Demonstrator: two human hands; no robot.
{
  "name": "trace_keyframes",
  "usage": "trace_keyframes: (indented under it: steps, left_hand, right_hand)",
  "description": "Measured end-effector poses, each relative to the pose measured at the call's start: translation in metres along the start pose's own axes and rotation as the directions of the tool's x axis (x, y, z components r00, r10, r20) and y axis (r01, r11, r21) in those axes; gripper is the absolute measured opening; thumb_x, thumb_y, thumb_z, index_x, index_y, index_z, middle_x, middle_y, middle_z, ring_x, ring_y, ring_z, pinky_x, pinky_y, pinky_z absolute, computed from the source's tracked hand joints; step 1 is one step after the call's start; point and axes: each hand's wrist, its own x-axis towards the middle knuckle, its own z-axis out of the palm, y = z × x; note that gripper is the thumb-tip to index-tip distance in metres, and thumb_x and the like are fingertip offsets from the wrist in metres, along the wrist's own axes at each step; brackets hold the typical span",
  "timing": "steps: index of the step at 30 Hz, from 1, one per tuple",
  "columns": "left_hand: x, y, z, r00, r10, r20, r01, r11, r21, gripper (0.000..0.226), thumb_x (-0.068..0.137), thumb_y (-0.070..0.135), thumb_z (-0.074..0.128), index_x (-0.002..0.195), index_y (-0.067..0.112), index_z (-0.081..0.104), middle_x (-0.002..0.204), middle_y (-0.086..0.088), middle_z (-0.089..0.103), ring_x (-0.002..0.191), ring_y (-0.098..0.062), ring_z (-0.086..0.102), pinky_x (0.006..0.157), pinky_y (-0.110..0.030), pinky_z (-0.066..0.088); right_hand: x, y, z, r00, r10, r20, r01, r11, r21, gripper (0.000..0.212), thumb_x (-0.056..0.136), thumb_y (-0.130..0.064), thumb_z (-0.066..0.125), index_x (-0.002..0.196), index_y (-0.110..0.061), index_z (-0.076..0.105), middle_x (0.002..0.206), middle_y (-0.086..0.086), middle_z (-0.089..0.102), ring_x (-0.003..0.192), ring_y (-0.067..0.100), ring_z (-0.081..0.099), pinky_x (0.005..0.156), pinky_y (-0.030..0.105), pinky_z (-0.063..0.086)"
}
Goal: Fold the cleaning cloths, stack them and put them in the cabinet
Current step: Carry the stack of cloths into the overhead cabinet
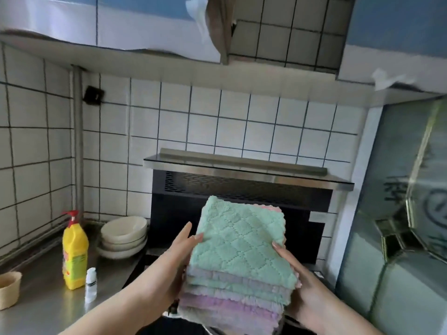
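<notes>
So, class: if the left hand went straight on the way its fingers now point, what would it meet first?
The left hand grips the stack of cloths, fingers aimed up and away. Straight on, it would probably first meet the black range hood behind the stack, though depth is hard to judge here.

Two bare forearms, no sleeves showing; left hand (pixel 180 247) and right hand (pixel 294 269) bare, without gloves or rings; long fingernails with pale tips on both.

- A stack of cloths (pixel 238 267) is held between the left hand (pixel 177 252) and right hand (pixel 294 274), before the range hood (pixel 242 184).
- Left on the counter (pixel 38 308), a bottle (pixel 74 252) is seen, bowls (pixel 123 236) behind it.
</notes>
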Motion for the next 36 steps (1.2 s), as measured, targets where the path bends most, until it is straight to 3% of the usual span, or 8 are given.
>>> trace_keyframes:
  steps: [3, 6, 8, 11, 15, 21, 29, 36]
  left_hand:
    - [0.029, 0.015, 0.017, 0.998, 0.055, 0.032, -0.053, 0.997, -0.054, 0.085, 0.086, 0.039, 0.061, 0.143, -0.008, 0.019, 0.144, -0.037, 0.021, 0.134, -0.046, 0.027, 0.109, -0.048, 0.021]
    - [0.039, 0.046, 0.04, 0.99, 0.136, 0.037, -0.131, 0.985, -0.116, 0.051, 0.098, 0.011, 0.039, 0.145, 0.001, 0.021, 0.15, -0.024, 0.026, 0.14, -0.034, 0.025, 0.113, -0.037, 0.017]
    - [0.05, 0.068, 0.057, 0.96, 0.273, 0.06, -0.267, 0.959, -0.093, 0.066, 0.092, 0.025, 0.055, 0.145, 0.003, 0.022, 0.15, -0.008, 0.027, 0.14, -0.03, 0.026, 0.111, -0.036, 0.022]
    - [0.05, 0.089, 0.071, 0.902, 0.413, 0.129, -0.406, 0.91, -0.081, 0.052, 0.097, 0.023, 0.044, 0.139, -0.004, 0.031, 0.148, -0.017, 0.032, 0.138, -0.034, 0.031, 0.112, -0.039, 0.026]
    - [0.041, 0.112, 0.09, 0.685, 0.686, 0.246, -0.666, 0.726, -0.171, 0.044, 0.101, 0.015, 0.032, 0.142, -0.002, 0.028, 0.148, -0.021, 0.032, 0.139, -0.033, 0.03, 0.113, -0.04, 0.024]
    - [0.029, 0.17, 0.128, 0.589, 0.702, 0.399, -0.751, 0.658, -0.05, 0.068, 0.06, 0.087, 0.05, 0.124, 0.067, 0.037, 0.138, 0.027, 0.045, 0.131, -0.009, 0.043, 0.112, -0.046, 0.028]
    - [0.036, 0.252, 0.173, 0.597, 0.749, 0.289, -0.769, 0.636, -0.061, 0.031, 0.082, 0.059, 0.041, 0.108, 0.052, 0.058, 0.106, 0.014, 0.071, 0.098, -0.009, 0.068, 0.088, -0.034, 0.049]
    - [0.05, 0.325, 0.197, 0.712, 0.688, 0.139, -0.686, 0.724, -0.071, 0.041, 0.088, 0.059, 0.048, 0.116, 0.031, 0.059, 0.108, 0.003, 0.069, 0.099, -0.017, 0.066, 0.09, -0.045, 0.051]
  right_hand:
    - [0.027, -0.039, -0.014, 0.997, -0.081, -0.009, 0.079, 0.986, -0.145, 0.072, 0.059, -0.034, 0.081, 0.122, -0.007, 0.059, 0.105, 0.03, 0.064, 0.097, 0.038, 0.059, 0.068, 0.025, 0.048]
    - [0.05, -0.071, -0.044, 0.967, -0.253, 0.03, 0.253, 0.937, -0.24, 0.125, 0.032, -0.048, 0.095, 0.138, -0.007, 0.044, 0.089, 0.011, 0.056, 0.073, 0.02, 0.056, 0.057, 0.018, 0.049]
    - [0.048, -0.104, -0.038, 0.957, -0.282, 0.071, 0.29, 0.941, -0.175, 0.084, 0.066, -0.031, 0.084, 0.135, -0.002, 0.046, 0.118, 0.028, 0.057, 0.096, 0.024, 0.059, 0.061, 0.012, 0.053]
    - [0.045, -0.15, -0.028, 0.974, -0.223, 0.049, 0.228, 0.957, -0.18, 0.068, 0.069, -0.028, 0.073, 0.13, -0.002, 0.054, 0.119, 0.033, 0.056, 0.113, 0.037, 0.054, 0.11, 0.036, 0.037]
    - [0.049, -0.207, -0.034, 0.968, -0.22, 0.124, 0.245, 0.938, -0.245, 0.05, 0.082, -0.047, 0.055, 0.117, -0.013, 0.065, 0.118, 0.017, 0.066, 0.108, 0.033, 0.063, 0.102, 0.047, 0.043]
    - [0.074, -0.284, -0.041, 0.935, -0.325, 0.142, 0.355, 0.865, -0.355, 0.068, 0.066, -0.066, 0.067, 0.112, -0.016, 0.064, 0.132, 0.018, 0.055, 0.107, 0.029, 0.049, 0.104, 0.042, 0.032]
    - [0.091, -0.388, -0.031, 0.881, -0.443, 0.165, 0.468, 0.768, -0.436, 0.066, 0.078, -0.064, 0.053, 0.121, -0.015, 0.062, 0.12, 0.012, 0.066, 0.111, 0.032, 0.062, 0.092, 0.053, 0.05]
    - [0.081, -0.45, -0.002, 0.833, -0.51, 0.215, 0.551, 0.734, -0.396, 0.056, 0.078, -0.057, 0.062, 0.121, -0.02, 0.064, 0.12, 0.01, 0.066, 0.107, 0.031, 0.065, 0.096, 0.054, 0.047]
